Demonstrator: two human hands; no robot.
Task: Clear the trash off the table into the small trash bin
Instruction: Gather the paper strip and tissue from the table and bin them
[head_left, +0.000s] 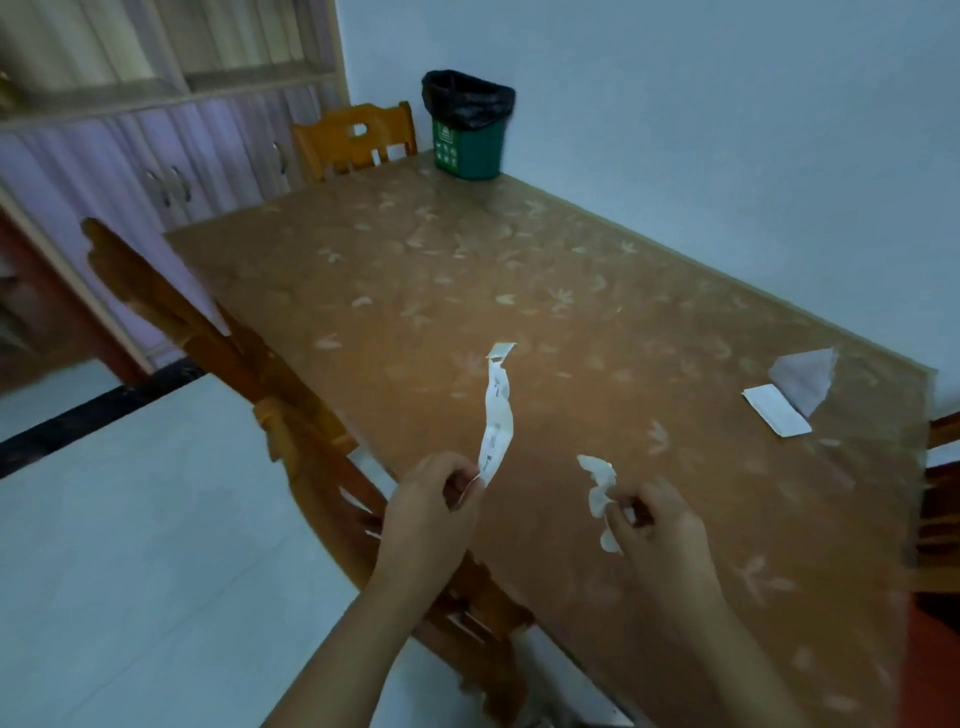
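My left hand (434, 501) pinches the lower end of a long white paper strip (497, 413), which stands up over the brown patterned table (415, 270). My right hand (657, 525) is closed on a crumpled white paper scrap (600, 486) just above the tabletop. A small green trash bin (470, 143) with a black liner stands at the table's far corner, well away from both hands. Near the right edge lie a flat white paper packet (776, 409) and a translucent plastic wrapper (804, 375).
A wooden chair (249, 358) stands along the table's left side under my left arm, and another chair (356, 137) sits at the far end beside the bin. A cabinet (130, 156) lines the left wall. A light wall runs along the table's right side.
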